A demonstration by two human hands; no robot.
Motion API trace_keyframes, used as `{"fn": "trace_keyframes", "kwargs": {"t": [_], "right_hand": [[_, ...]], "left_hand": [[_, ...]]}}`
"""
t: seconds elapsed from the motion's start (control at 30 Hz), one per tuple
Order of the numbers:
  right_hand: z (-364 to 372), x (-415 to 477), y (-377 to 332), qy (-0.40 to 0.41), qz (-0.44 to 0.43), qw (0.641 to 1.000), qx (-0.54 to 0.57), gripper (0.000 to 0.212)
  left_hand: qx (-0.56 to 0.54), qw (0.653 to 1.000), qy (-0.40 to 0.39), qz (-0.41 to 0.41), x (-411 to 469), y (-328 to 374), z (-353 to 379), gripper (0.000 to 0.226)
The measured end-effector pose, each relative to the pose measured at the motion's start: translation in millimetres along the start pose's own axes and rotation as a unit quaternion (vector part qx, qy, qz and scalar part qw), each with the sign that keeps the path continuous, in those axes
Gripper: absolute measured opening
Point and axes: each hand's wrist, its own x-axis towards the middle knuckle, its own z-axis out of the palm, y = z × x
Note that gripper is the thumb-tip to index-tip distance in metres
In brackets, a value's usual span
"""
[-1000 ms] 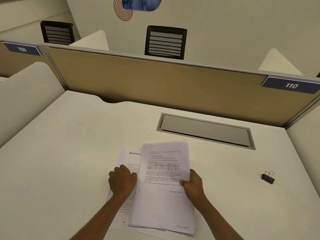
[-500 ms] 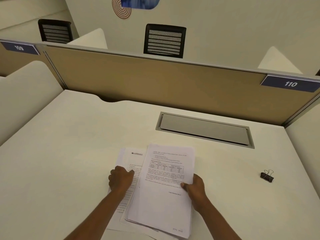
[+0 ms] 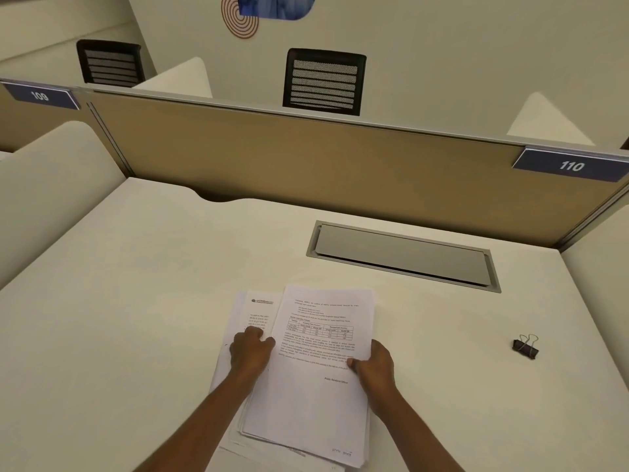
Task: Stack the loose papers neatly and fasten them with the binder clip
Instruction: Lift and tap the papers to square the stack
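Note:
A pile of printed white papers (image 3: 313, 396) lies on the white desk (image 3: 136, 301) in front of me, the sheets fanned and not squared. The top bundle is tilted slightly to the right over lower sheets (image 3: 253, 311) that stick out at the left. My left hand (image 3: 250, 352) rests curled on the left sheets at the top bundle's left edge. My right hand (image 3: 372, 367) grips the right edge of the top bundle, thumb on the page. A small black binder clip (image 3: 526, 347) with silver handles lies by itself on the desk far to the right.
A grey cable hatch (image 3: 401, 255) is set into the desk behind the papers. A tan partition (image 3: 306, 165) with labels 109 and 110 closes the back. Low white dividers stand at both sides. Two black chairs are beyond the partition.
The top bundle has come down flatter onto the lower sheets and turned a little clockwise. Both hands stay at the paper edges. The clip has not moved.

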Motion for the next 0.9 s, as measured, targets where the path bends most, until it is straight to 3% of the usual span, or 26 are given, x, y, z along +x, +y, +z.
{"fn": "trace_keyframes", "kwargs": {"t": [0.13,0.23,0.4,0.73,0.9], "right_hand": [[6,-6,-2,0.013,-0.003,0.999,-0.029,0.033],[12,-11,-4,0.044,-0.023,0.991,-0.120,0.022],[20,-13,-13,0.080,-0.024,0.970,-0.228,0.015],[21,-8,-21,0.058,0.067,0.990,-0.110,0.026],[22,-8,-22,0.046,0.066,0.995,-0.065,0.022]], "left_hand": [[0.157,0.985,0.052,-0.050,-3,-3,-6,0.039],[0.158,0.979,0.091,-0.087,-5,-3,-9,0.051],[0.142,0.983,0.078,-0.090,-2,-1,-11,0.053],[0.036,0.997,0.027,-0.070,3,0,-13,0.043],[-0.049,0.993,0.061,-0.090,4,-3,-12,0.042]]}}
